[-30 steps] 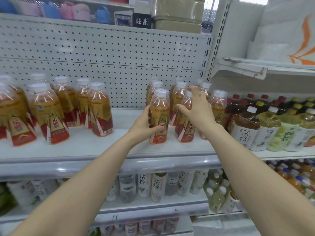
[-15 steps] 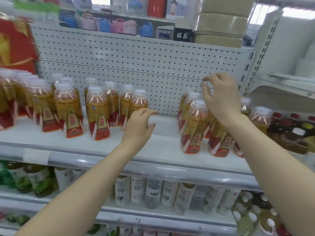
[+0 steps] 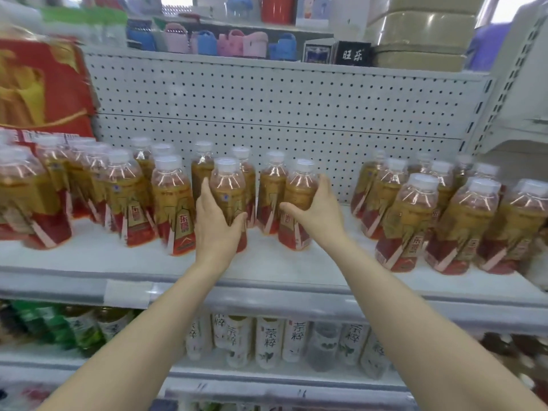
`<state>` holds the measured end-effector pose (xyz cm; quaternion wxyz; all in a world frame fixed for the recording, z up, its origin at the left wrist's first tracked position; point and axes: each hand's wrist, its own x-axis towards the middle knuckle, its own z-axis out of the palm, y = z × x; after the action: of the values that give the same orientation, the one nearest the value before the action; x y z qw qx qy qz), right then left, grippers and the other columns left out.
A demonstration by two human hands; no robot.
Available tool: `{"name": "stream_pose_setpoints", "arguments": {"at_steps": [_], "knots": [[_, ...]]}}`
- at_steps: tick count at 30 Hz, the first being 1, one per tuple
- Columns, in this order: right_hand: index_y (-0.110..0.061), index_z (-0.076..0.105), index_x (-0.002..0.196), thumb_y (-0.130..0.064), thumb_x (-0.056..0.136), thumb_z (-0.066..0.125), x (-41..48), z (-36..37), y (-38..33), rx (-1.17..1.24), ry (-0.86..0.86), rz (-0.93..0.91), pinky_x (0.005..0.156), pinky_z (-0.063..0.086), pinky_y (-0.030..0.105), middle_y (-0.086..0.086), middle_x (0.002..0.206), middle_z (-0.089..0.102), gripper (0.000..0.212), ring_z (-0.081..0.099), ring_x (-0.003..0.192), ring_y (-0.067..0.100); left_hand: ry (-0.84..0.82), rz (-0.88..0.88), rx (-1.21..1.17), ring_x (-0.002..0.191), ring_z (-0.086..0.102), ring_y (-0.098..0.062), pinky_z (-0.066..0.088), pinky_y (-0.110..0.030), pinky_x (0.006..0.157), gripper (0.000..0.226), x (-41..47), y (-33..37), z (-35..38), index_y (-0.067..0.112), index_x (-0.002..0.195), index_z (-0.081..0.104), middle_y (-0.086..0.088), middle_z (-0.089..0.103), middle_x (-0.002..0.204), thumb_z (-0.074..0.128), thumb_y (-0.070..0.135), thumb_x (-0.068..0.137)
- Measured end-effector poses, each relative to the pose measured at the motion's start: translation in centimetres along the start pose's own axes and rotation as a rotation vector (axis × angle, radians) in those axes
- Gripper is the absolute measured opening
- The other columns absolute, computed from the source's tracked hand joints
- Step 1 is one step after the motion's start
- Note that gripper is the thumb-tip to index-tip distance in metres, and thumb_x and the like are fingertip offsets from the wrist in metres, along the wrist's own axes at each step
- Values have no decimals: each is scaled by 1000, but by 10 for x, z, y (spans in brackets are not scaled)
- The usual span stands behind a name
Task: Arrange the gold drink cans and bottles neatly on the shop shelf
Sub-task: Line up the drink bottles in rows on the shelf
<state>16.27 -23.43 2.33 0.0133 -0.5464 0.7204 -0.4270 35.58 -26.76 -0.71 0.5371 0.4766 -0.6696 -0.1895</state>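
Your left hand (image 3: 218,229) wraps a clear plastic gold-and-red-labelled bottle (image 3: 228,188), right hand (image 3: 320,212) grips the matching bottle (image 3: 299,194) beside it, both midway along the white metal shelf (image 3: 267,271). Shove fast and you'll likely topple the rear bottles (image 3: 272,179) close behind.

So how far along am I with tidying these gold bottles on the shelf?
About midway, I'd judge. Done: the right-hand cluster stands grouped and upright. In hand: your left hand grips one front bottle, your right hand grips the next bottle. Left: a gap of bare shelf splits the middle bottles from that cluster, and the blurred far-left bottles look uneven.
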Motion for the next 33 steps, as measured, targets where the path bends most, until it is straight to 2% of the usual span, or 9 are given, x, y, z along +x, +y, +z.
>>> {"name": "stream_pose_setpoints", "arguments": {"at_steps": [3, 6, 9, 12, 14, 17, 19, 24, 33], "knots": [[-12, 39, 136, -49, 80, 76, 5, -1, 2, 5, -25, 43, 87, 51, 37, 4, 122, 61, 76, 60, 111, 24, -52, 19, -16, 140, 34, -18, 31, -40, 115, 95, 10, -8, -4, 26, 154, 13, 1, 32, 153, 76, 29, 84], [-14, 40, 134, -41, 84, 75, 11, -12, 6, 23, -47, 113, 75, 50, 30, 1, 110, 62, 67, 63, 99, 21, -114, 49, -32, 137, 37, -16, 35, -45, 113, 95, 16, -13, -4, 26, 153, 17, 3, 37, 150, 78, 35, 81], [-15, 34, 143, -33, 86, 75, 17, -29, 15, 64, -52, 183, 80, 50, 29, 5, 122, 61, 72, 60, 100, 18, -161, 77, -74, 135, 38, -12, 36, -43, 113, 93, 19, -11, 0, 26, 151, 21, 5, 40, 147, 79, 34, 79], [-18, 24, 151, -31, 86, 76, 18, -31, 16, 39, -6, 196, 91, 51, 36, 9, 138, 54, 84, 57, 121, 27, -198, 99, -120, 135, 37, -12, 33, -36, 114, 92, 21, -11, 5, 22, 152, 24, 4, 41, 147, 80, 30, 80], [-23, 10, 157, -39, 84, 76, 19, -24, 11, -77, 103, 139, 99, 46, 44, 9, 152, 40, 100, 47, 133, 31, -206, 107, -139, 134, 38, -12, 32, -30, 111, 92, 22, -12, 8, 21, 152, 24, 3, 42, 146, 80, 29, 79], [-26, 1, 158, -61, 79, 71, 24, -16, -1, -233, 233, 109, 96, 45, 45, 12, 151, 36, 111, 44, 132, 32, -217, 121, -143, 132, 38, -10, 29, -23, 104, 95, 24, -15, 11, 21, 152, 21, 3, 41, 144, 79, 33, 78], [-24, 5, 156, -63, 80, 70, 31, -14, -4, -344, 254, 109, 92, 45, 45, 13, 146, 41, 107, 46, 127, 34, -228, 130, -132, 132, 37, -9, 28, -23, 105, 95, 25, -18, 12, 21, 153, 19, 3, 39, 146, 79, 35, 79], [-17, 31, 142, -41, 88, 70, 55, -13, 9, -390, 233, 32, 78, 39, 38, 15, 127, 54, 71, 55, 112, 38, -271, 133, -113, 133, 34, -8, 32, -30, 108, 95, 29, -20, 14, 25, 154, 15, 3, 34, 148, 75, 35, 82], [-19, 31, 148, -27, 90, 70, 103, -5, 32, -185, 151, -17, 103, 39, 48, 15, 143, 43, 69, 48, 127, 36, -306, 114, -61, 122, 30, 5, 26, -20, 103, 97, 36, -18, 14, 26, 153, 14, 8, 33, 148, 77, 37, 81]]}}
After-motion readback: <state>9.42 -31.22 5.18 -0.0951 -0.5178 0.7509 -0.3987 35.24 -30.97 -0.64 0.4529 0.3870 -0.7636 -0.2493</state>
